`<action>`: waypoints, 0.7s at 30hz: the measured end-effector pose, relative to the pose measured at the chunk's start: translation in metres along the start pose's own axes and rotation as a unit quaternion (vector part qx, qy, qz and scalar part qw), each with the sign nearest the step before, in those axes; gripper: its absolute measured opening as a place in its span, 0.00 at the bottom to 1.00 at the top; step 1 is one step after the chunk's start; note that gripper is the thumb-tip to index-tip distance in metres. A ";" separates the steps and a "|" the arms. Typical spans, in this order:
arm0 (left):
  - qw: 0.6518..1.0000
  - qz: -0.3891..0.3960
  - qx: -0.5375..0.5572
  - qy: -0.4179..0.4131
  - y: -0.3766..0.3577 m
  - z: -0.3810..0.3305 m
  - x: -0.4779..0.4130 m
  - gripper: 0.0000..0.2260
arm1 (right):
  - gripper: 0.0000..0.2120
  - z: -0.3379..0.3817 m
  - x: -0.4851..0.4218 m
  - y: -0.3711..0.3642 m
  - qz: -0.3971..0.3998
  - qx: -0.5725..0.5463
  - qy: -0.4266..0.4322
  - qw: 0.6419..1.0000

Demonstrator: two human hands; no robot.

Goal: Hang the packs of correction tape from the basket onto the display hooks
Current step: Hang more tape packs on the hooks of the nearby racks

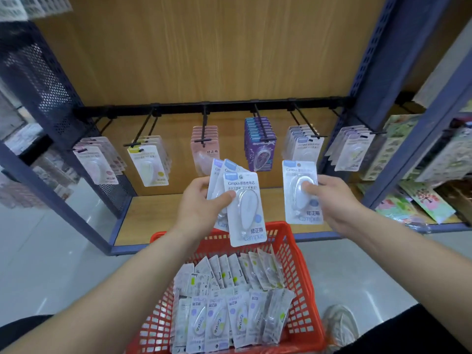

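Both forearms are extended forward above the red basket, and the hands are held well apart at equal height. A fanned stack of packs is gripped by the left hand, with the thumb pressed across the front pack and the fingers hidden behind. A single pack is pinched upright by the right hand, thumb on the blister. It is positioned just below the matching hanging packs on a display hook. Further packs are stored in rows inside the basket.

Left hand and right hand raised, apparently pinching
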State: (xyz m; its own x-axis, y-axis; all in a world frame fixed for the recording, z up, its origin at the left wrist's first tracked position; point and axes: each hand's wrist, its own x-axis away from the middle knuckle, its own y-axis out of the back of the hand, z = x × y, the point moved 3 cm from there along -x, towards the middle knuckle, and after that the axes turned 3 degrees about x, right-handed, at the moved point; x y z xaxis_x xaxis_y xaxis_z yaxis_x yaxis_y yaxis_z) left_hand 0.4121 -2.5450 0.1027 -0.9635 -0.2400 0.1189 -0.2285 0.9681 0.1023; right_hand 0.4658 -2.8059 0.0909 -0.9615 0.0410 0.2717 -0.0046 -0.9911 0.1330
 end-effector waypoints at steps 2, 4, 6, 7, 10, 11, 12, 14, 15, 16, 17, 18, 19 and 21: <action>1.000 0.024 -0.020 0.004 -0.012 -0.005 -0.014 0.16 | 0.08 0.009 -0.024 0.023 0.012 0.038 0.004 0.999; 0.998 0.049 -0.028 0.002 -0.025 -0.011 -0.025 0.17 | 0.08 0.014 -0.045 0.040 0.013 0.048 0.009 0.999; 0.997 0.066 -0.032 0.001 -0.035 -0.011 -0.031 0.16 | 0.11 0.009 -0.066 0.053 -0.006 0.051 0.014 0.999; 0.997 0.073 -0.034 0.003 -0.039 -0.008 -0.034 0.16 | 0.12 0.005 -0.075 0.057 -0.024 0.056 0.020 0.998; 0.997 0.074 -0.019 0.016 -0.048 0.003 -0.043 0.17 | 0.14 -0.009 -0.100 0.063 -0.052 0.053 0.040 0.996; 0.997 0.071 -0.011 0.019 -0.051 0.006 -0.047 0.16 | 0.14 -0.011 -0.107 0.063 -0.048 0.048 0.047 0.997; 0.997 0.069 -0.005 0.021 -0.055 0.007 -0.052 0.16 | 0.15 -0.012 -0.113 0.062 -0.041 0.043 0.053 0.997; 0.998 0.067 0.006 0.020 -0.061 0.006 -0.062 0.16 | 0.14 -0.013 -0.120 0.060 -0.034 0.026 0.057 0.997; 0.998 0.065 0.013 0.019 -0.064 0.005 -0.067 0.17 | 0.13 -0.013 -0.122 0.060 -0.035 0.023 0.058 0.997; 0.998 0.064 0.019 0.018 -0.066 0.005 -0.072 0.17 | 0.13 -0.014 -0.125 0.059 -0.036 0.023 0.059 0.997; 0.998 0.062 0.022 0.018 -0.068 0.005 -0.075 0.18 | 0.13 -0.015 -0.125 0.059 -0.036 0.026 0.059 0.997; 0.998 0.062 0.023 0.017 -0.069 0.006 -0.078 0.18 | 0.12 -0.015 -0.126 0.059 -0.035 0.028 0.060 0.997; 0.998 0.062 0.026 0.018 -0.070 0.007 -0.080 0.18 | 0.12 -0.016 -0.127 0.059 -0.033 0.033 0.062 0.997; 0.997 0.067 0.029 0.020 -0.073 0.009 -0.082 0.18 | 0.13 -0.017 -0.127 0.058 -0.036 0.043 0.067 0.996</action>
State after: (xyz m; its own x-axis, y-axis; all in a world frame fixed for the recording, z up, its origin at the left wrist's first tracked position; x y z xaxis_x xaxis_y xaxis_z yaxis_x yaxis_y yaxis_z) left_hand 0.5060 -2.5951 0.0765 -0.9799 -0.1088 0.1670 -0.1060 0.9940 0.0253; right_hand 0.5832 -2.8708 0.0484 -0.9878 0.0874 0.1290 -0.0558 -0.9714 0.2308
